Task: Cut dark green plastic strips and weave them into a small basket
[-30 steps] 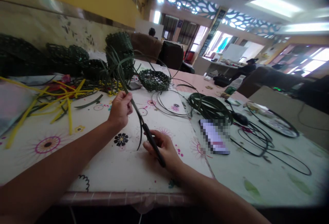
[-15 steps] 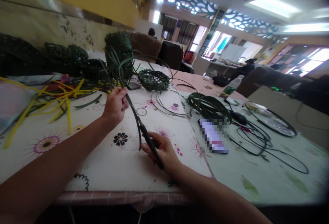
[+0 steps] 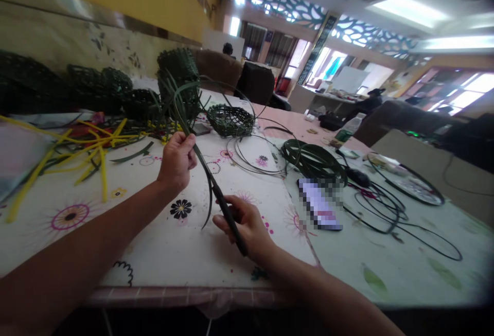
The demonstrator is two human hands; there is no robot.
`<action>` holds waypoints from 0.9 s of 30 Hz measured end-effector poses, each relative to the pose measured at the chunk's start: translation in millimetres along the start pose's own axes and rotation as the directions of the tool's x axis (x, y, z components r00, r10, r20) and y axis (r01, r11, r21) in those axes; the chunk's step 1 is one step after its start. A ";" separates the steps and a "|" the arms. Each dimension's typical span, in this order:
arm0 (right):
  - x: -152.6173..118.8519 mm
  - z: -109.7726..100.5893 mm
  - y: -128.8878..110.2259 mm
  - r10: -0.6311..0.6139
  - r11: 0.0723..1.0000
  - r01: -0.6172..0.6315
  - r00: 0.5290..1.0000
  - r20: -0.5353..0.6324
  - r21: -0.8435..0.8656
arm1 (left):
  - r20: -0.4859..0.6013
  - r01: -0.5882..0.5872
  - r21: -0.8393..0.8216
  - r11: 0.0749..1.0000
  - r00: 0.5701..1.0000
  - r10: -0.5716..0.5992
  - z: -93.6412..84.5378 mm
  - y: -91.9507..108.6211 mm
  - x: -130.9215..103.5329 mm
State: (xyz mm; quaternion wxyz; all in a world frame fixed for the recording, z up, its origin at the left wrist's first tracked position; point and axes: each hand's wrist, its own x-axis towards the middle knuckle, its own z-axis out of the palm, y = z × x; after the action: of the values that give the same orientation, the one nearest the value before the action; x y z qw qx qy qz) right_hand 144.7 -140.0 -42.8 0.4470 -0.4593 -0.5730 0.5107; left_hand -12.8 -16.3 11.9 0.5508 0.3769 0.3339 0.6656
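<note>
Left grip [image 3: 177,162] pinches a green strip [image 3: 201,158] (its tail hangs below).

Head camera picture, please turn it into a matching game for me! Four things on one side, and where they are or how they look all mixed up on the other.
Things:
1. black-handled tool
2. green strip at the tool's tip
3. phone
4. yellow strips

Places and looks:
a. crisscrossed on the left part of the table
b. in the right hand
c. lying flat, pale purple screen up
d. gripped in the left hand

Pairs: 1-b, 2-d, 3-c, 4-a
</note>
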 end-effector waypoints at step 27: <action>-2.7 -3.3 -4.7 -0.027 0.999 0.028 0.999 0.029 -0.020 | 0.046 0.082 -0.081 0.993 0.996 -0.078 -1.1 6.9 4.3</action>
State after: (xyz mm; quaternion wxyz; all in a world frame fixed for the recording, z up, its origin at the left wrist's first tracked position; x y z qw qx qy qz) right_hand 148.2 -142.4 -38.0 0.4410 -0.4487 -0.5909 0.5050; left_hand -17.6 -13.2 17.9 0.5993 0.3543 0.3088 0.6480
